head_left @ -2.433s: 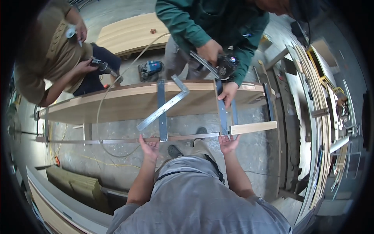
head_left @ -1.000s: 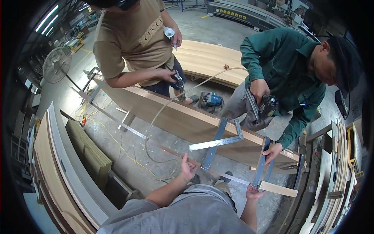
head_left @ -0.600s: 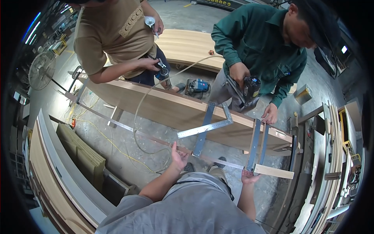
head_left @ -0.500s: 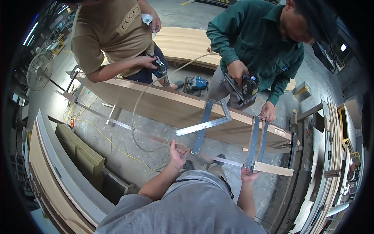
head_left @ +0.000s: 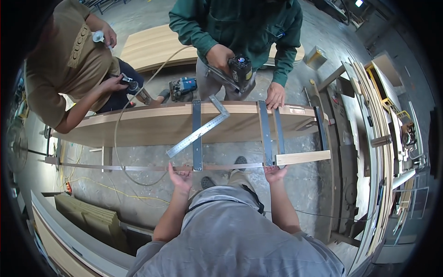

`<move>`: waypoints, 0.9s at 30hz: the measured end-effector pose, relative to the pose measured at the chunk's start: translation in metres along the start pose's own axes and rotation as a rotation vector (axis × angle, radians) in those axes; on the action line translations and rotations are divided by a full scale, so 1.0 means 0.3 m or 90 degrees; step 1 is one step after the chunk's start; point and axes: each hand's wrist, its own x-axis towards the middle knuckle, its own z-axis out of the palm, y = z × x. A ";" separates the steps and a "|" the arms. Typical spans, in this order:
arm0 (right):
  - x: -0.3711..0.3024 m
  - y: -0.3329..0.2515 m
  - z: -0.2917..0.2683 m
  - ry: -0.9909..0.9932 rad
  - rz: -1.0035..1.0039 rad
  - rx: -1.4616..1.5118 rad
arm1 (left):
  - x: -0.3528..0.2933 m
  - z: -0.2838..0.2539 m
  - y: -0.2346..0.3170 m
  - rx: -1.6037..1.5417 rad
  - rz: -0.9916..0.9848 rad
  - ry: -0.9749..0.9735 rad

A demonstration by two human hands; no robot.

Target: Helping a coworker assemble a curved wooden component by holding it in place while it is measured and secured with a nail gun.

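Observation:
A wooden door slab (head_left: 161, 127) stands on its long edge across the middle. Dark metal cross bars (head_left: 197, 138) run from its top edge toward me, joined on my side to a long thin rail (head_left: 226, 166). My left hand (head_left: 181, 179) is at the rail beside the leftmost of these bars, palm up, thumb raised, fingers curled at the rail's underside. Palm up as well, my right hand (head_left: 275, 174) cups the rail below the paired bars, next to a pale wood strip (head_left: 302, 157). A metal carpenter's square (head_left: 198, 132) lies slanted over the left bar.
Across the slab, a person in green grips a black power tool (head_left: 240, 69). Another, in tan, holds a small tool (head_left: 131, 85) with a hose (head_left: 115, 138). A blue power tool (head_left: 183, 87) rests on the floor. Stacked panels (head_left: 92, 217) stand left, long boards (head_left: 369, 101) right.
My view has turned, so the slab and both people sit farther left and higher. Both my hands stay at the rail, and the square still lies across the bar.

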 end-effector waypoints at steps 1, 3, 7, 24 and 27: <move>-0.005 0.000 0.003 0.009 0.001 -0.001 | -0.003 -0.003 -0.001 0.005 0.004 0.000; -0.017 0.002 0.010 0.011 0.003 -0.002 | -0.005 -0.006 0.002 0.013 0.008 0.000; -0.029 -0.002 0.012 0.000 -0.007 -0.019 | -0.031 0.007 -0.003 0.019 0.008 -0.002; -0.022 0.003 0.015 0.007 0.013 -0.010 | 0.011 -0.021 -0.001 0.030 0.025 -0.012; -0.021 0.009 0.018 -0.008 0.013 -0.008 | 0.020 -0.030 0.004 0.027 0.029 0.003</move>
